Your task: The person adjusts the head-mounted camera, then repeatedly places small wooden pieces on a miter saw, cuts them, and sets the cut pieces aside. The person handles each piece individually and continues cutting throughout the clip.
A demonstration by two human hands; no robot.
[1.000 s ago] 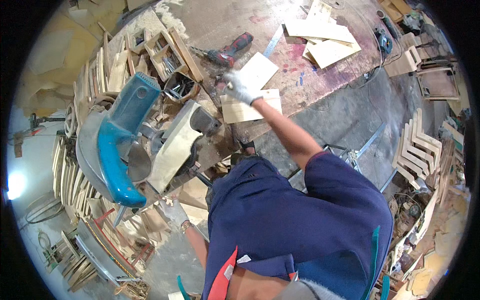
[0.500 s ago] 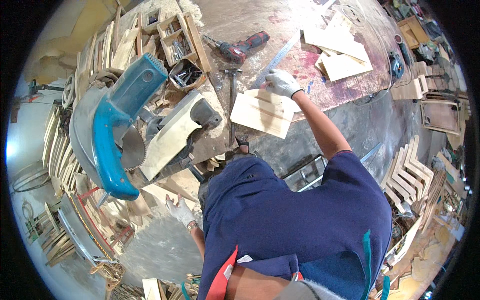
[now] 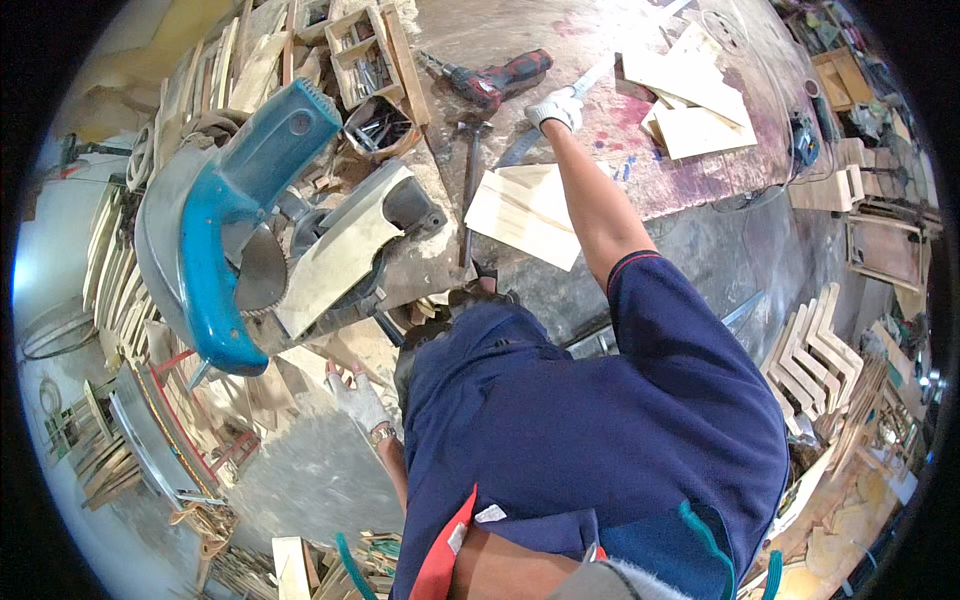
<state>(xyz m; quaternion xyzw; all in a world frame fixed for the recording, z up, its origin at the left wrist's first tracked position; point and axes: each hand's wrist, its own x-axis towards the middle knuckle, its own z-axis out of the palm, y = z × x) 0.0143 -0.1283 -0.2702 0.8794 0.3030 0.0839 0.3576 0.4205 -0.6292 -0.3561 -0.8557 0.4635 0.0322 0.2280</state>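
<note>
My right hand [image 3: 557, 108], in a white glove, reaches over the workbench and closes on a metal ruler [image 3: 594, 77]; the hand covers the ruler's middle. Nearer me, light wooden boards [image 3: 525, 222] lie at the bench edge, under my right forearm. A hammer [image 3: 472, 185] rests left of them. Low on my left, my gloved left hand [image 3: 362, 400] hangs beside my body with its fingers apart and nothing in it.
A blue miter saw [image 3: 215, 250] stands at the left with a board [image 3: 345, 255] beside its blade. A cordless drill [image 3: 495, 80] and a box of bits [image 3: 362, 60] lie farther back. More boards [image 3: 705, 125] are piled at the right.
My right hand has left the boards at the bench edge and moved forward onto the ruler. My left hand stays low at my side.
</note>
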